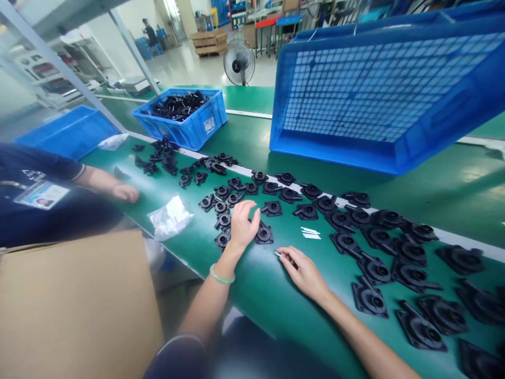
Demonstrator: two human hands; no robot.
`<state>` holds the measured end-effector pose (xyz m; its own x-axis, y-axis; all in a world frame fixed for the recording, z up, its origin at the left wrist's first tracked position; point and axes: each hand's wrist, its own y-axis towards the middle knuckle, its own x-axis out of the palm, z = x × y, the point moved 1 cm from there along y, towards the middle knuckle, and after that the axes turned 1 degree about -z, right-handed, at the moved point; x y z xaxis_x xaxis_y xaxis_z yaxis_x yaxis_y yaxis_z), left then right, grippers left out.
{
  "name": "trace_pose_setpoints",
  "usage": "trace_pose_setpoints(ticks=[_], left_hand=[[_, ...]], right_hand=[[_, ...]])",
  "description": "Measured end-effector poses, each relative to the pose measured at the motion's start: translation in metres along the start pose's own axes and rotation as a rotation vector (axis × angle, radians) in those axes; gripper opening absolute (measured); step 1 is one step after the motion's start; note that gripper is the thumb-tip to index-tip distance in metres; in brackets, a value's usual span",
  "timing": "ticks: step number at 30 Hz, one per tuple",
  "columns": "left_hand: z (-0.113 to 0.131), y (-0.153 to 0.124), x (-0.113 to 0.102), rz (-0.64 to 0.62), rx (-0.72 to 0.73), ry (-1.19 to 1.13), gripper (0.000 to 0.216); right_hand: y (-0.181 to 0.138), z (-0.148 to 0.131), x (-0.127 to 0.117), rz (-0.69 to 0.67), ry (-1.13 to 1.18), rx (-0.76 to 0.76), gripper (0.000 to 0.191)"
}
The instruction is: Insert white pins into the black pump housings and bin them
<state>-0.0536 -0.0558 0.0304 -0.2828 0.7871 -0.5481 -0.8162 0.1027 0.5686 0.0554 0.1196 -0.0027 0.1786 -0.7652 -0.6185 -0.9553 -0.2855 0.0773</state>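
My left hand [243, 225], with a pale green bangle on its wrist, is over the black plastic pump housings. Its thumb and fingers are apart, and nothing shows between them. Just beside it lies one square-based housing [264, 233], partly covered by the hand. My right hand [303, 273] is closed in a pinch above the green table. A small pin [278, 253] with a light, shiny end sticks out from its fingertips; the rest is hidden. Several white rods [311, 232] lie in a small group beyond the right hand.
More housings [373, 297] spread along the right. A blue crate of black parts [209, 125] stands at the back; a large blue crate [335, 152] is tipped on its side. A co-worker's hand [126, 192], a plastic bag [169, 218] and a cardboard box [79, 305] are at left.
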Motion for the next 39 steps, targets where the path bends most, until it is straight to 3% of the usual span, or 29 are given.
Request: trace_pose_setpoints(ticks=[3, 5, 13, 20, 26, 30, 34, 39], left_hand=[[-0.009, 0.004, -0.005, 0.047, -0.037, 0.042, 0.013], [-0.010, 0.004, -0.004, 0.010, -0.035, 0.056, 0.015], [-0.004, -0.009, 0.014, -0.323, 0.035, 0.093, 0.027], [0.000, -0.005, -0.007, -0.626, 0.131, 0.095, 0.036], [-0.002, -0.007, -0.007, -0.742, 0.140, 0.197, 0.035], [0.005, -0.008, -0.002, -0.702, 0.140, 0.135, 0.029], [0.013, -0.005, -0.002, -0.542, -0.061, -0.196, 0.028], [0.017, -0.009, 0.010, -0.415, -0.608, -0.788, 0.040]], right_hand=[[-0.001, 0.003, 0.003, 0.011, 0.040, -0.010, 0.022], [-0.001, 0.004, 0.002, 0.029, 0.082, 0.005, 0.022], [0.000, 0.005, 0.001, 0.101, 0.218, 0.045, 0.021], [-0.001, 0.013, 0.003, 0.156, 0.406, 0.155, 0.023], [0.000, 0.013, 0.002, 0.216, 0.503, 0.169, 0.022], [0.000, 0.013, -0.001, 0.242, 0.437, 0.085, 0.018], [0.000, 0.011, -0.005, 0.322, 0.402, -0.004, 0.016], [-0.002, 0.008, -0.007, 0.407, 0.415, -0.034, 0.015]])
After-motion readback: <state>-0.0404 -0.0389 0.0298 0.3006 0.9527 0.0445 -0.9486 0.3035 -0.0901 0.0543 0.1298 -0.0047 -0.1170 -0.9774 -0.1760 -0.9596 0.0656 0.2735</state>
